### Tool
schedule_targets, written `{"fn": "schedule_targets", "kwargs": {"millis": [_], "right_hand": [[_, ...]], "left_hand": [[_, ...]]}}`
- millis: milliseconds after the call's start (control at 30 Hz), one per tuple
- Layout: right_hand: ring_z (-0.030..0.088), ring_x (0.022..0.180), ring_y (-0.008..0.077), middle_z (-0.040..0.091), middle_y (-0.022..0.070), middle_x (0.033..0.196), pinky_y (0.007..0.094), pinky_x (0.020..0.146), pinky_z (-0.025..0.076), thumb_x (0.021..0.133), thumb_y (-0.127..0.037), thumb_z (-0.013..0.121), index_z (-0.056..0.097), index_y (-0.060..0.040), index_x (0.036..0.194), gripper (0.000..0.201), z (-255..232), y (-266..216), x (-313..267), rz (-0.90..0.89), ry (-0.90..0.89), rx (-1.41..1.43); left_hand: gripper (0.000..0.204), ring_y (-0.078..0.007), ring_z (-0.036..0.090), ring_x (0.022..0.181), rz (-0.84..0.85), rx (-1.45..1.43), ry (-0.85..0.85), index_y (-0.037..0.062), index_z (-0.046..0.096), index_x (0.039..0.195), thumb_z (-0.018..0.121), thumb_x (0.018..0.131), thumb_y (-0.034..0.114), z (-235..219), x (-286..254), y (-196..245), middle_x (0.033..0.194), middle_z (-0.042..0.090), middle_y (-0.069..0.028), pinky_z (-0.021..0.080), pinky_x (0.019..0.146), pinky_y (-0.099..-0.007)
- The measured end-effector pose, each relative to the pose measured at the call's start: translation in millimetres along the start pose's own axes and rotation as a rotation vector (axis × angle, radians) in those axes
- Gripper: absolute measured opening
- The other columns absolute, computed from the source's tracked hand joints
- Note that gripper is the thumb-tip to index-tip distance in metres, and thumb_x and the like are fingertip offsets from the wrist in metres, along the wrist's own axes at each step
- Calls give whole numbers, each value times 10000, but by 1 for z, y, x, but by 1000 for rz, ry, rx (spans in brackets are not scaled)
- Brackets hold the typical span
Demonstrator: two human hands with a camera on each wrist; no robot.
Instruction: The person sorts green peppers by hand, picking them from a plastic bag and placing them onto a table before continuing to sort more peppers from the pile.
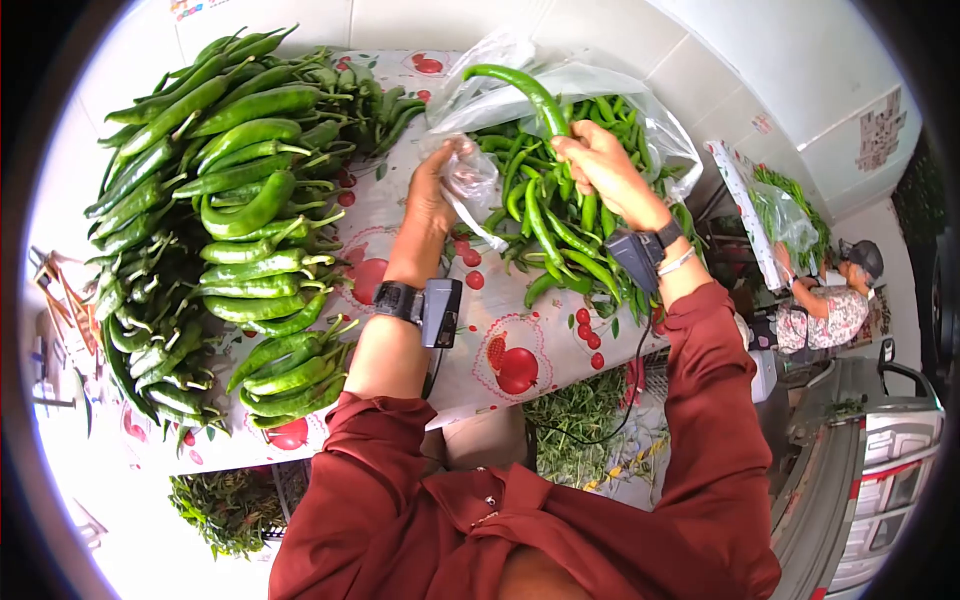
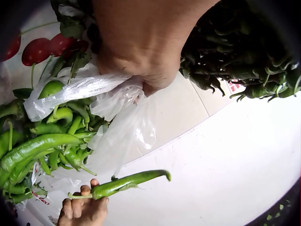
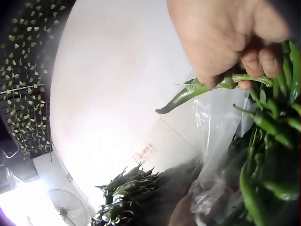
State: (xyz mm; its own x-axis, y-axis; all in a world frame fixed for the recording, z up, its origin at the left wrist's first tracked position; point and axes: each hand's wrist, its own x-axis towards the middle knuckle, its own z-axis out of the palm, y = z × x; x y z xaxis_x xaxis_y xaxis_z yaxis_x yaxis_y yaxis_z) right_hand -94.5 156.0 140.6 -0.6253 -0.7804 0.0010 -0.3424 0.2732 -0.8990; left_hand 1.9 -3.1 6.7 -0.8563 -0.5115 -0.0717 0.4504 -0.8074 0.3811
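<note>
My right hand [image 1: 610, 175] pinches a long green pepper [image 1: 525, 88] by its stem end, above the loose peppers [image 1: 560, 230] in a clear plastic bag [image 1: 670, 130]. In the right wrist view that hand [image 3: 230, 42] has its fingers curled round the pepper's [image 3: 181, 99] stem end. My left hand [image 1: 436, 185] grips the bunched edge of the bag at its left side; in the left wrist view the hand [image 2: 141, 61] holds the crumpled plastic [image 2: 117, 96]. Some peppers lie at the bag's front, on the patterned cloth [image 1: 440, 385].
Large stacked rows of green peppers [image 1: 250, 205] cover the table's left part. A tiled wall [image 1: 400, 25] stands behind. At the far right, another person [image 1: 830, 305] is at a second table [image 1: 740, 190] with peppers. Leafy greens [image 1: 580, 415] lie below the front edge.
</note>
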Motion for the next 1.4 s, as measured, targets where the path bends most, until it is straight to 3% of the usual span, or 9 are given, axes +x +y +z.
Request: {"fn": "schedule_targets", "kwargs": {"millis": [133,200,267,667,967,1167,1267,1333,1400], "right_hand": [[443,441,87,490,27,587,258,378,372,751,-174,640,470,13,793,256,32,11,26,-86,8,-254],[582,613,320,572,173,649,376,589,460,698,-183,651,470,12,826,295,48,26,39,-322,118,-516],[575,688,391,575,209,682,424,604,455,706,-163,626,458,-12,870,280,65,25,38,-416,159,-673],[586,641,353,575,166,652,444,537,451,753,-103,522,437,-35,903,186,67,13,12,-599,-14,-1148],[515,617,391,503,195,622,432,533,375,755,-150,596,380,-28,881,278,51,0,-28,-376,-109,-854],[501,533,184,472,94,584,323,499,366,795,-168,591,383,-8,836,266,49,17,-40,-245,-123,-693],[454,481,76,487,34,616,248,429,344,824,-151,566,399,-23,822,211,50,26,-44,-183,-157,-173],[418,423,40,533,37,661,204,363,313,824,-163,577,423,-33,807,202,45,7,-54,196,-256,130],[384,393,35,528,45,652,193,342,290,827,-163,574,431,-32,811,194,45,4,-60,246,-234,233]], "left_hand": [[297,-166,565,744,24,39,-166,-7,520,1071,535,818,149,0,0,-1,997,592,-107,474,644,-252],[290,-162,551,705,13,24,-196,-29,506,1072,521,828,127,5,-3,-2,966,591,-116,472,631,-261],[240,-166,544,668,-29,3,-149,-43,507,1022,508,840,113,5,-2,-2,870,585,-120,467,618,-276],[136,-134,487,539,-140,-140,-144,-10,531,911,551,816,85,-5,5,-4,711,533,-55,436,494,-242],[157,-125,465,539,-153,-193,-236,18,559,923,584,804,117,-9,6,-2,723,540,-45,425,505,-229],[149,-157,517,607,-147,-249,-235,9,552,908,573,816,124,-10,9,-6,791,572,-83,455,558,-251],[136,-164,531,625,-137,-304,-182,2,551,897,580,808,101,-13,13,-6,798,575,-92,468,577,-263],[129,-162,534,631,-128,-330,-130,0,550,892,585,801,83,-12,12,-5,795,574,-92,473,586,-266],[136,-161,541,644,-134,-304,-119,-6,544,902,592,786,45,-8,7,-3,790,573,-94,480,585,-262]]}}
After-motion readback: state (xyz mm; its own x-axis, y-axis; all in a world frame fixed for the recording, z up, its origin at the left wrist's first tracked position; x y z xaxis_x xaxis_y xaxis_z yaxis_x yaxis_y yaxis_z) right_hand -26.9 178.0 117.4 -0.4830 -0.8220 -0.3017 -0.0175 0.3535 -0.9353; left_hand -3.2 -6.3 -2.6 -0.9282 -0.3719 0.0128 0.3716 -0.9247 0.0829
